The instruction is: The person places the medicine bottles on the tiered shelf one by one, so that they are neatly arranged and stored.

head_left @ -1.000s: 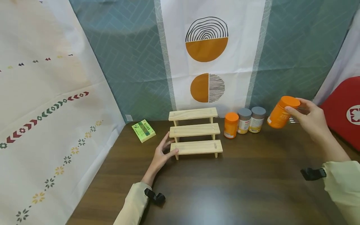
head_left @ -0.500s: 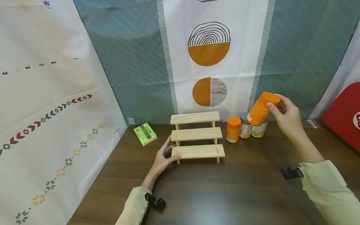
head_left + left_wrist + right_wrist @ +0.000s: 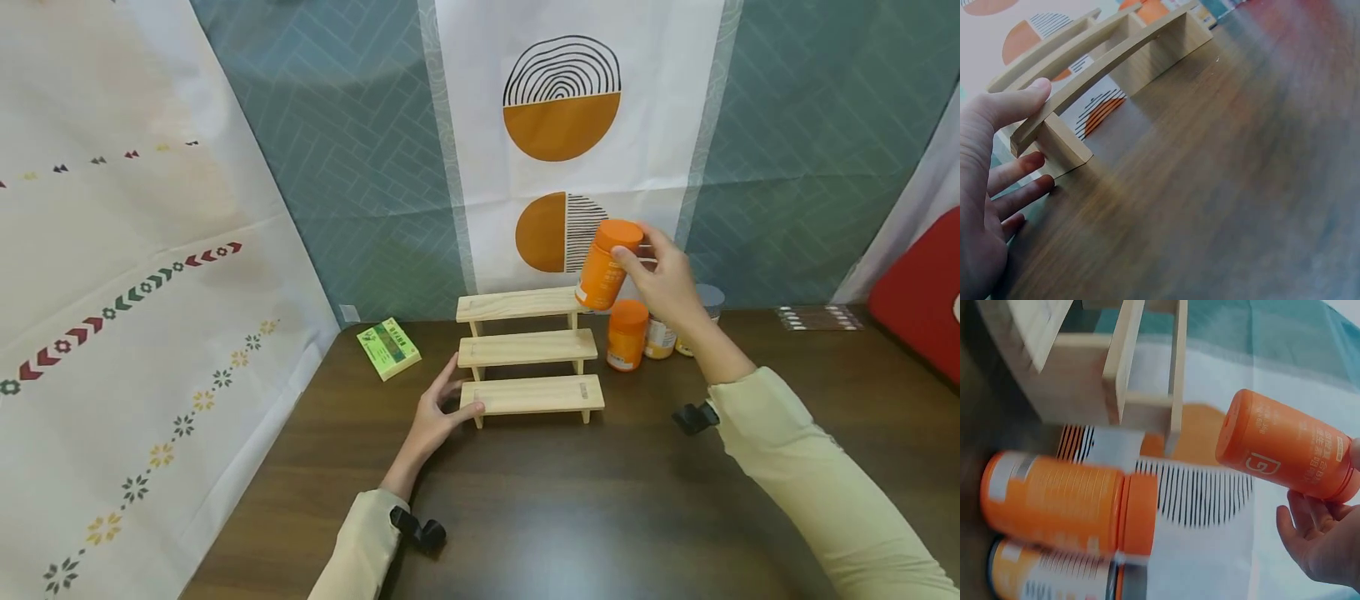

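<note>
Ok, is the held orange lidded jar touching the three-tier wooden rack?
No, the right wrist view shows printed cloth between the held orange lidded jar and the three-tier wooden rack.

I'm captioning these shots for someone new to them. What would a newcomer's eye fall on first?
Probably the bright orange jar, held tilted in the air by the right hand, near the right end of the wooden rack's top step. Next might come that pale, three-step rack on the dark table, with the left hand holding its left end. The red object at the head view's right edge also stands out.
</note>
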`<act>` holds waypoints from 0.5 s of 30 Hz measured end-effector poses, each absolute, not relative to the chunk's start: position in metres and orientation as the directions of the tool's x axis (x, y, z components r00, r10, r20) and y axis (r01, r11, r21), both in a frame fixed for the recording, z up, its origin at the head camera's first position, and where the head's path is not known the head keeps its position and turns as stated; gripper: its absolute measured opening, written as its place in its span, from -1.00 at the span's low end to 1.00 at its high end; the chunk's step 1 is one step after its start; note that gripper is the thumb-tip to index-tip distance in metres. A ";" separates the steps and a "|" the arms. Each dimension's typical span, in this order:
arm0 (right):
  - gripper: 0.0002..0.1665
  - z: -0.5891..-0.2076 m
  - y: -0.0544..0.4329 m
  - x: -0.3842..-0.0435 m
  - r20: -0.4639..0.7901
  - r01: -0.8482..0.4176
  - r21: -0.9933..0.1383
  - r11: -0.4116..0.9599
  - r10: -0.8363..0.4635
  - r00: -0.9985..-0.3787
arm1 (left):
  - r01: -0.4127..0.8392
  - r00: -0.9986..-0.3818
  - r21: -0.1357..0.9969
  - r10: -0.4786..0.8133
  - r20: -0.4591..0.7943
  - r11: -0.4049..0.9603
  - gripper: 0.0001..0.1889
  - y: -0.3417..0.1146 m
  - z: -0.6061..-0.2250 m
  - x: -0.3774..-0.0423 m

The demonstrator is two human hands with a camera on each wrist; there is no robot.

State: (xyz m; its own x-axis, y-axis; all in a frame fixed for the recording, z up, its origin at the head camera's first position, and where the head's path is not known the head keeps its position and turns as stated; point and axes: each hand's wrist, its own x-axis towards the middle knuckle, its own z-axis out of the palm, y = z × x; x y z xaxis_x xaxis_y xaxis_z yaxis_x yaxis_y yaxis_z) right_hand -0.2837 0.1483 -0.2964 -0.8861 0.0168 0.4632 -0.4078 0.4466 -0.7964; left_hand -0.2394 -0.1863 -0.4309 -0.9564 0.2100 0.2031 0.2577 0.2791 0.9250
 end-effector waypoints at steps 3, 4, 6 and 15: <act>-0.33 -0.296 0.132 -0.290 0.470 -0.434 -0.795 0.425 -0.022 -0.883 | 0.267 -0.952 0.923 0.225 0.208 0.277 -0.07 -0.187 -0.431 -0.240; -0.33 -0.296 0.128 -0.293 0.469 -0.438 -0.796 0.418 -0.033 -0.883 | 0.267 -0.952 0.923 0.228 0.206 0.279 -0.06 -0.187 -0.431 -0.240; -0.32 -0.295 0.118 -0.296 0.466 -0.444 -0.797 0.410 -0.051 -0.883 | 0.273 -0.950 0.920 0.231 0.211 0.281 -0.06 -0.186 -0.431 -0.240; -0.31 -0.295 0.074 -0.315 0.457 -0.456 -0.816 0.355 -0.088 -0.885 | 0.310 -0.939 0.906 0.240 0.246 0.287 -0.07 -0.192 -0.430 -0.244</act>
